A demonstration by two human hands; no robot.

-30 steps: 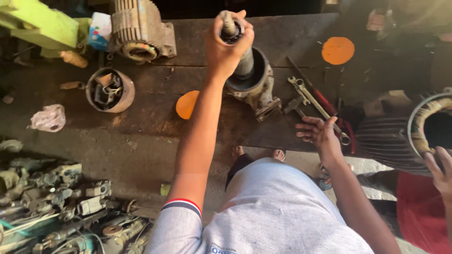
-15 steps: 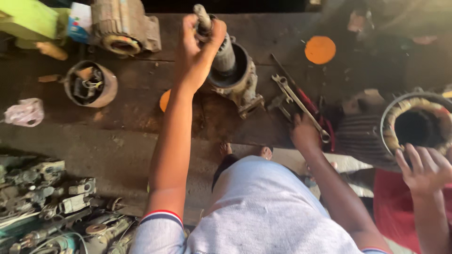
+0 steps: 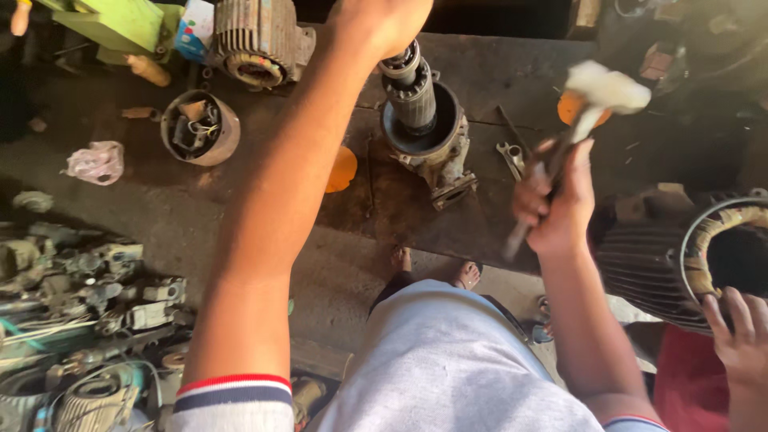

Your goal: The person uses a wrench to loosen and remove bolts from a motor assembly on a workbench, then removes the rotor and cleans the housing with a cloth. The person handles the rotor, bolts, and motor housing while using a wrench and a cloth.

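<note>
My left hand [image 3: 384, 20] grips the top of a metal rotor shaft [image 3: 410, 84] that stands upright in a round grey motor housing [image 3: 428, 140] on the dark wooden bench [image 3: 384, 200]. My right hand [image 3: 552, 204] is closed around the handle of a hammer [image 3: 592, 100], raised and blurred, to the right of the housing, its pale head uppermost.
A spanner [image 3: 512, 156] lies on the bench near the housing. An orange disc [image 3: 342, 170], a small round motor shell [image 3: 198, 128] and a ribbed motor [image 3: 256, 40] sit to the left. Another person's hand [image 3: 740, 336] rests by a large stator [image 3: 696, 256] at right. Scrap parts [image 3: 88, 304] pile at lower left.
My right hand has left the tools on the bench and now holds a hammer lifted up. My left hand stays on the shaft top. The view has moved closer.
</note>
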